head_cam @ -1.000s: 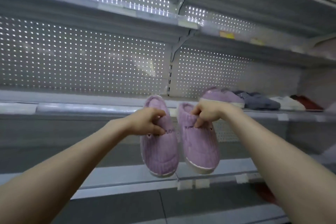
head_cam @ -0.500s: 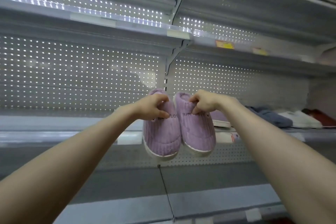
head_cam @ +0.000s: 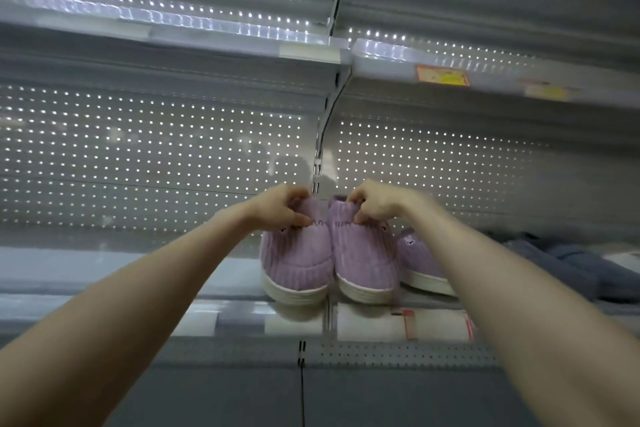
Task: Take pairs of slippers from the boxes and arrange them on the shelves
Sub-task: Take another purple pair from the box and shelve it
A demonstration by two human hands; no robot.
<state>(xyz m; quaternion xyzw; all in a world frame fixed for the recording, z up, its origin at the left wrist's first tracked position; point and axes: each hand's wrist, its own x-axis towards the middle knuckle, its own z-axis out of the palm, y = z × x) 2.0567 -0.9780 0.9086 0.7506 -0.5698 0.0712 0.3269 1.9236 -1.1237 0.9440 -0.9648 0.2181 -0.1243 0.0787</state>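
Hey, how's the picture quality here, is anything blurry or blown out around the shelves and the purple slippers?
In the head view, motion blur smears the upper shelf and its yellow tag into streaks; light glints through the perforated back panel as bright dots; the purple slippers, left hand and right hand look fairly sharp; the wide-angle lens bows the shelf lines.

There are three purple slippers (head_cam: 296, 253) in the middle of the frame. There are two hands, a left hand (head_cam: 280, 206) and a right hand (head_cam: 375, 203), and each one holds one purple slipper. The third one sits just to their right. At the right edge lie blue slippers (head_cam: 561, 263), too blurry to count. Two yellow tags (head_cam: 441, 75) are at the upper right.
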